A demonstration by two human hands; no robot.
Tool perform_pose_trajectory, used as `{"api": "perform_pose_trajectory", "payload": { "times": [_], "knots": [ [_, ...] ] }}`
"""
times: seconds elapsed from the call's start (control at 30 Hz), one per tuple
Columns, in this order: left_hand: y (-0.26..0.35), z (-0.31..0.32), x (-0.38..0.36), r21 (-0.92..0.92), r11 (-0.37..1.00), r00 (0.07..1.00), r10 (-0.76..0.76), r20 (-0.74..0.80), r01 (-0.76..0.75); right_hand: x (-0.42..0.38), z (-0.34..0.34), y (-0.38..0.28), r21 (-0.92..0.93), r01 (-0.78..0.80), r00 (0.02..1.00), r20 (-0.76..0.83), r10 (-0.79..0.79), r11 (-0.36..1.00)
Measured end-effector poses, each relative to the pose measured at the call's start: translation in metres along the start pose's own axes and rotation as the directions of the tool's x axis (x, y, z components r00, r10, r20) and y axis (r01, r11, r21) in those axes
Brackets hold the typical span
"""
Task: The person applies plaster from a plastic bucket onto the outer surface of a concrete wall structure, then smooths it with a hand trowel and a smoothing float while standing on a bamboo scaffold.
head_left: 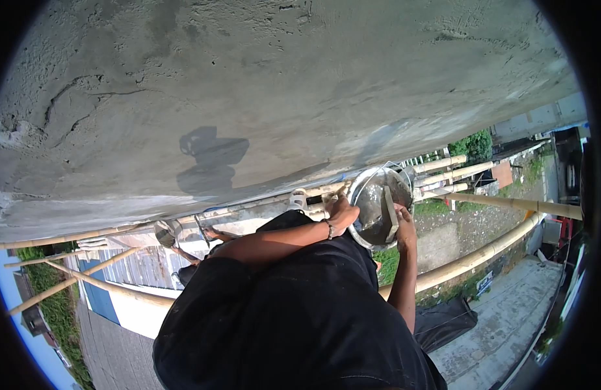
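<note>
Well, the bucket holds grey mortar, right hand gripping board.

One wide, round-edged head view, looking forward and steeply down past the wearer's torso.
Both the left hand and right hand sit close to the camera, near mid-view; the wall spans the view beyond them, and the ground lies farther off, outward of the right hand.

Left hand at bucket, right hand holding board
</note>
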State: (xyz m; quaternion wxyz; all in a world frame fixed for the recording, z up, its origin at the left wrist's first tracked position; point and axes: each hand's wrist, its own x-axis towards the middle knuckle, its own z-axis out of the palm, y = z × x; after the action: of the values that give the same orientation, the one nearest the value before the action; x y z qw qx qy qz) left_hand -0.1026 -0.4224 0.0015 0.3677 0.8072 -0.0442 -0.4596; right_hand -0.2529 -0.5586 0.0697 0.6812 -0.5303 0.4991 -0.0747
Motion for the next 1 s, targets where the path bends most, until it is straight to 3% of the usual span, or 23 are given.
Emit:
{"api": "perform_pose_trajectory", "payload": {
  "times": [0.03,0.07,0.1,0.17,0.23,0.27,0.4,0.5,0.57,0.63,0.7,0.77,0.8,0.83,0.9,0.97,1.0],
  "knots": [
    [0.006,-0.008,-0.007,0.010,1.000,1.000,0.005,0.007,-0.005,-0.006,0.003,-0.002,0.009,0.001,1.000,-0.010,-0.001,1.000],
    [0.009,-0.015,-0.010,-0.019,1.000,0.998,-0.008,0.056,0.009,-0.014,0.007,-0.011,0.357,-0.060,0.998,0.051,0.045,0.932],
    [0.013,-0.020,-0.014,-0.048,0.999,0.994,-0.020,0.104,0.025,-0.019,0.007,-0.017,0.654,-0.131,0.990,0.127,0.062,0.745],
    [0.015,-0.024,-0.018,-0.057,0.998,0.994,-0.009,0.106,0.015,-0.011,0.005,-0.007,0.653,-0.114,0.991,0.125,0.041,0.749],
    [0.011,-0.026,-0.017,-0.144,0.989,0.995,-0.003,0.100,0.018,-0.003,0.006,0.002,0.401,-0.075,0.997,0.054,0.059,0.913],
    [0.016,-0.030,-0.023,-0.147,0.988,0.994,-0.032,0.101,0.047,-0.012,0.011,-0.006,0.591,-0.144,0.987,0.138,0.076,0.794],
    [0.007,-0.028,-0.023,-0.238,0.971,1.000,0.012,-0.011,-0.014,-0.027,0.023,-0.024,0.593,0.003,0.992,0.097,-0.075,0.805],
    [0.013,-0.039,-0.027,-0.281,0.960,0.999,0.022,0.040,-0.010,-0.035,0.028,-0.037,0.717,-0.079,0.992,0.126,-0.017,0.693],
    [0.018,-0.046,-0.032,-0.263,0.963,0.995,-0.033,0.090,0.055,-0.033,0.035,-0.040,0.732,-0.044,0.995,0.097,-0.040,0.680],
    [0.007,-0.046,-0.020,-0.257,0.965,0.997,-0.040,0.061,0.055,-0.033,0.044,-0.040,0.604,0.047,0.991,0.074,-0.114,0.796],
    [0.024,-0.057,-0.032,-0.190,0.981,0.999,-0.030,0.044,0.038,-0.024,0.043,-0.024,0.630,0.016,0.991,0.092,-0.095,0.776],
    [0.036,-0.064,-0.034,-0.241,0.955,0.979,-0.141,0.149,0.175,-0.014,0.030,0.000,0.874,-0.359,0.856,0.448,-0.257,0.329],
    [0.040,-0.066,-0.034,-0.235,0.951,0.973,-0.168,0.155,0.202,-0.021,0.037,-0.011,0.899,-0.232,0.956,0.282,-0.087,0.371],
    [0.034,-0.065,-0.023,-0.205,0.957,0.972,-0.175,0.157,0.205,-0.025,0.044,-0.026,0.912,-0.226,0.959,0.269,-0.085,0.343],
    [0.008,-0.062,0.001,-0.220,0.970,0.989,-0.075,0.128,0.102,-0.030,0.057,-0.057,0.877,0.047,0.997,-0.015,-0.069,0.479],
    [0.031,-0.069,-0.012,-0.181,0.972,0.980,-0.119,0.160,0.147,-0.024,0.069,-0.076,0.761,0.350,0.929,-0.210,-0.304,0.546],
    [0.039,-0.073,-0.017,-0.171,0.970,0.975,-0.147,0.168,0.175,-0.012,0.077,-0.085,0.633,0.467,0.884,-0.312,-0.348,0.617]
  ]
}}
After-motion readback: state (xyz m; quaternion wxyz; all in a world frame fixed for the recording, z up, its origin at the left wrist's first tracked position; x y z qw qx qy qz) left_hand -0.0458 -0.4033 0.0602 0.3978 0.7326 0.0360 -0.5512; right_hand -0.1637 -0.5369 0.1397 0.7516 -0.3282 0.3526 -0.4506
